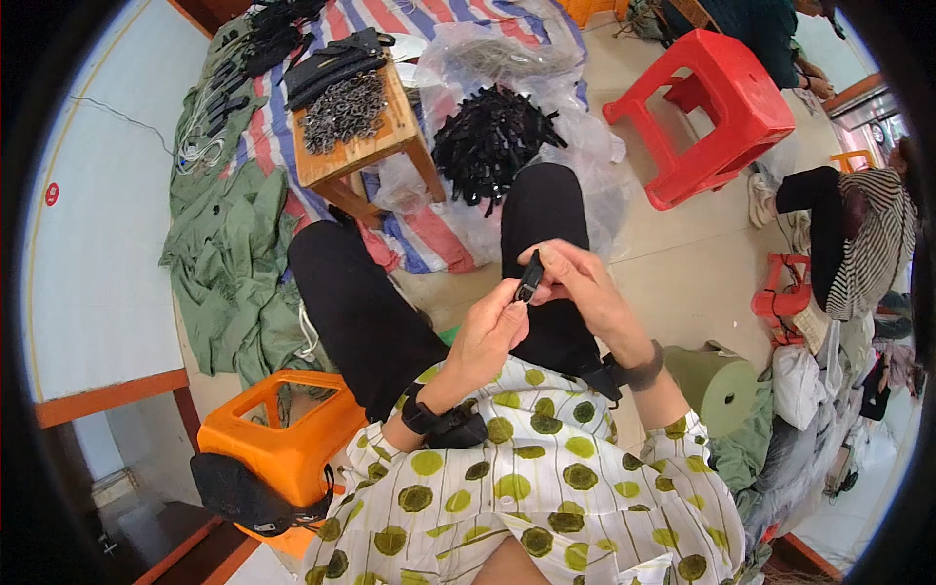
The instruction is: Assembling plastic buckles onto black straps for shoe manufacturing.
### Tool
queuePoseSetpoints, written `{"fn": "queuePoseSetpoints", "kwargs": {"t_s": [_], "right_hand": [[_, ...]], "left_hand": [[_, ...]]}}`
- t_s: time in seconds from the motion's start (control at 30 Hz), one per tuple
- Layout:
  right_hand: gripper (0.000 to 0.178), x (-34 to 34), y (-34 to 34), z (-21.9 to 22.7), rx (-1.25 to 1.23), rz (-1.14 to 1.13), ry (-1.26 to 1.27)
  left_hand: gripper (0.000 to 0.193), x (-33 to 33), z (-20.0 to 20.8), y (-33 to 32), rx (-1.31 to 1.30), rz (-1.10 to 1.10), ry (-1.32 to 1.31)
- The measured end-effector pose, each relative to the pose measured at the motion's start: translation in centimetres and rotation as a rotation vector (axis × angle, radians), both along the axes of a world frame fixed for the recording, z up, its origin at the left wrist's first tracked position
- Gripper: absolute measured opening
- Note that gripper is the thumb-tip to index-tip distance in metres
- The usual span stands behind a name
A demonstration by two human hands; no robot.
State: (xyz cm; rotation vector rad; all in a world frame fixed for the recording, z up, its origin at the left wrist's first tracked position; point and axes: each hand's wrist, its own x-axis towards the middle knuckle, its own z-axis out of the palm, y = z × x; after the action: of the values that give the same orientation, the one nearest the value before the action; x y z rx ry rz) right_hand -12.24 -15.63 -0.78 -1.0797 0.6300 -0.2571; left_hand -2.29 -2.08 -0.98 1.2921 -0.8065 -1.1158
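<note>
Above my lap, both hands meet on a short black strap piece (529,278) with a bit of metal showing at its lower end. My left hand (490,333) pinches that lower end between thumb and fingertips. Around the upper end, the fingers of my right hand (577,281) are closed. The fingers partly cover the piece, so its full shape is hidden. Beyond my knees, a pile of similar black strap pieces (495,141) lies on clear plastic sheeting (595,146). Left of it, a small wooden stool (395,144) carries a heap of metal clasps (343,115) and dark straps (336,66).
A red plastic stool (770,112) lies ahead right. At my left stands an orange stool (239,419) with a black bag (239,492); green cloth (234,273) spreads beyond it. A green roll (717,385) is at my right. Another person (868,229) sits far right.
</note>
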Motion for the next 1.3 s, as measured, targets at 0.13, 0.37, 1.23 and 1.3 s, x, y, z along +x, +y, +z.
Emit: {"fn": "queuePoseSetpoints", "kwargs": {"t_s": [0.13, 0.37, 1.23, 1.3], "right_hand": [[0.032, 0.4, 0.0, -0.7, -0.272, -0.065, -0.117], [0.029, -0.3, -0.9, 0.1, -0.188, -0.179, -0.011], [0.036, -1.8, 0.3, 3.0, -0.741, 0.055, -0.066], [0.034, -2.0, 0.6, 3.1, -0.46, 0.047, -0.051]], "left_hand": [[0.025, 0.5, 0.3, -0.4, 0.037, -0.07, 0.056], [0.021, -0.1, 1.2, -1.5, 0.109, -0.138, -0.148], [0.036, 0.1, 0.6, 0.1, 0.04, -0.154, 0.236], [0.035, 0.3, 0.1, 0.7, 0.065, -0.168, 0.193]]}}
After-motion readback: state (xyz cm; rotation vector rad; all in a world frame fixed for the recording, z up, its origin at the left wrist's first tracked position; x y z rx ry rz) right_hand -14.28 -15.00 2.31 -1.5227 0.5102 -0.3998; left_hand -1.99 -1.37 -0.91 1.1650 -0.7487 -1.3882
